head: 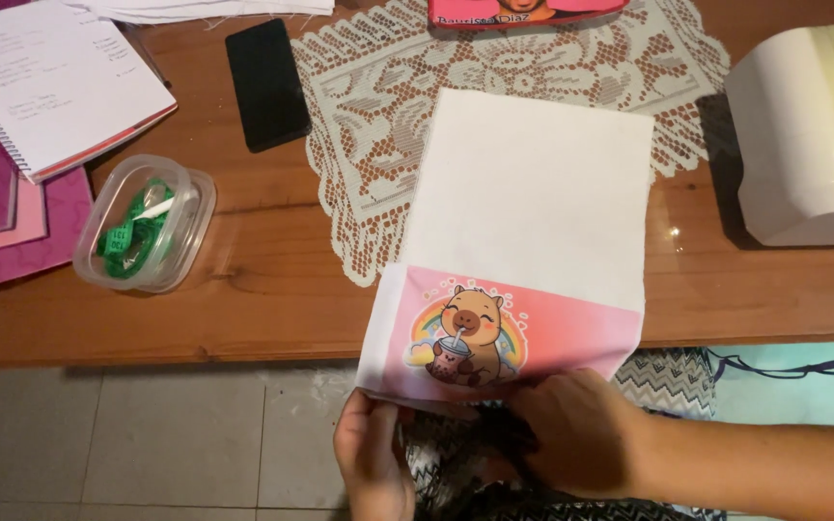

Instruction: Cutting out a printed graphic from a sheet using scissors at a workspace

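Left hand [371,453] and right hand [571,429] pinch the white fabric panel with pink cartoon print [523,232] at its near edge; an even, taut grip suits best.

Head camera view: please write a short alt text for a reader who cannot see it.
Two hands, left hand and right hand, hold the lower edge of a white fabric piece with a pink cartoon animal print, lying over a wooden table and lace doily.

Matt white cloth panel [533,193], perhaps cotton; glossy wooden table [243,289]; lace doily [378,106]; clear plastic tub [147,222].
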